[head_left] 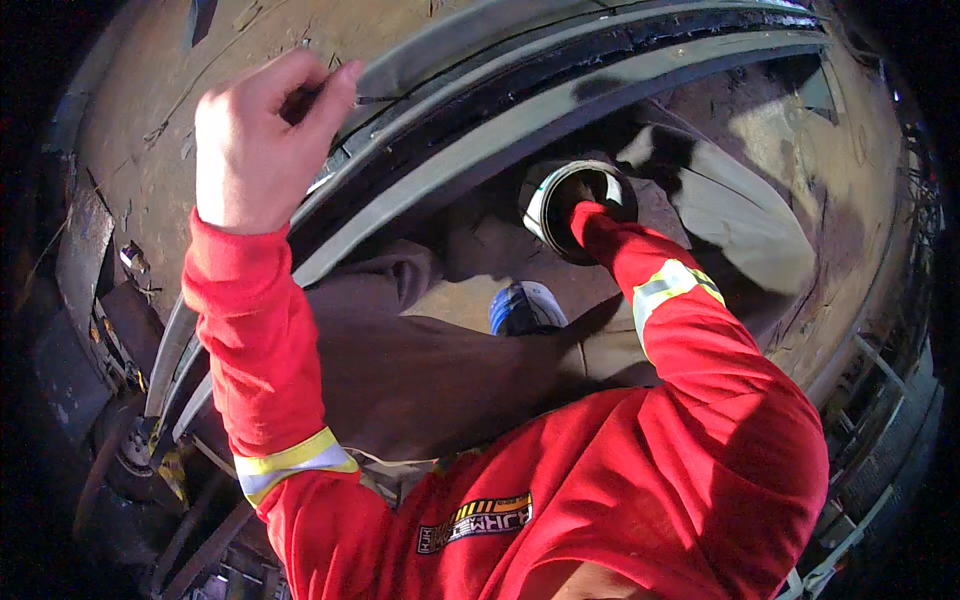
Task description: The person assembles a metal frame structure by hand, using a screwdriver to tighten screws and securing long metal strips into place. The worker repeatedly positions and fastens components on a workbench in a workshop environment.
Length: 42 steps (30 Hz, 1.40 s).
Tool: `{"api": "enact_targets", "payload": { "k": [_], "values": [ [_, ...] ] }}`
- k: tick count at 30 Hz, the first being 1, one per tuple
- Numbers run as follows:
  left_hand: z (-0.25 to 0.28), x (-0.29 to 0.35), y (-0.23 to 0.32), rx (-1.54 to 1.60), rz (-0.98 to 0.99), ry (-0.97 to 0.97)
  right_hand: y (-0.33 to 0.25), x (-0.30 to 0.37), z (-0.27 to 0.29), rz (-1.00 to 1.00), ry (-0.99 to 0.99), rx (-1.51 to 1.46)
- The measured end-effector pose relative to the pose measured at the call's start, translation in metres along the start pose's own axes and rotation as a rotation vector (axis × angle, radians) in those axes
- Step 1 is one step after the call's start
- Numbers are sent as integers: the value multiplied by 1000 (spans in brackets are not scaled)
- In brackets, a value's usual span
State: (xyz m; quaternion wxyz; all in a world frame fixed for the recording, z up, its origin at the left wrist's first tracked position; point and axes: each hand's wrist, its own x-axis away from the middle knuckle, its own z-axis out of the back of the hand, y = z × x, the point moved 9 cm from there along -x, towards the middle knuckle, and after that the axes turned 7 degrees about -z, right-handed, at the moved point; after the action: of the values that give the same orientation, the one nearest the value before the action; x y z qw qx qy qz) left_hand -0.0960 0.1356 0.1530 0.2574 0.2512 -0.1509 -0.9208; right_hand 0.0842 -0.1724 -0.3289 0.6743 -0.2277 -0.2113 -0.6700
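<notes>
My left hand (265, 140) is raised at the upper left, its fingers curled and the thumb pressed toward the index finger. A thin dark tip shows just beyond the fingertips, too small to name. The hand is over the far side of a long grey metal beam (560, 140). My right arm reaches down into a round white can (541, 208) with a dark inside, standing between my legs. The right hand is inside the can, so its fingers and anything in them are hidden.
More long metal strips (440, 65) run alongside the beam. My blue and white shoe (527, 308) is near the can, below my brown trousers (430, 380). Metal scrap and plates (85, 240) lie at the left. Bars and debris (880, 400) line the right edge.
</notes>
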Motion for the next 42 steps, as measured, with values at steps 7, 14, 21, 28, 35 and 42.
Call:
{"api": "enact_targets", "payload": {
  "k": [7,14,21,28,35,42],
  "values": [
    [-50,21,-4,347,289,-233,0,24,105,-311,-256,-269],
    [-196,108,53,1271,724,-537,-21,97,258,-186,61,-879],
    [-222,169,104,1544,1387,-561,-86,157,320,2,650,-918],
    [-244,164,77,1566,1092,-647,-37,147,256,-251,175,-1577],
    [-219,120,86,1691,1149,-629,16,55,116,-366,-117,-747],
    [-171,85,46,1164,857,-523,-6,9,66,-148,-124,57]
  ]
}}
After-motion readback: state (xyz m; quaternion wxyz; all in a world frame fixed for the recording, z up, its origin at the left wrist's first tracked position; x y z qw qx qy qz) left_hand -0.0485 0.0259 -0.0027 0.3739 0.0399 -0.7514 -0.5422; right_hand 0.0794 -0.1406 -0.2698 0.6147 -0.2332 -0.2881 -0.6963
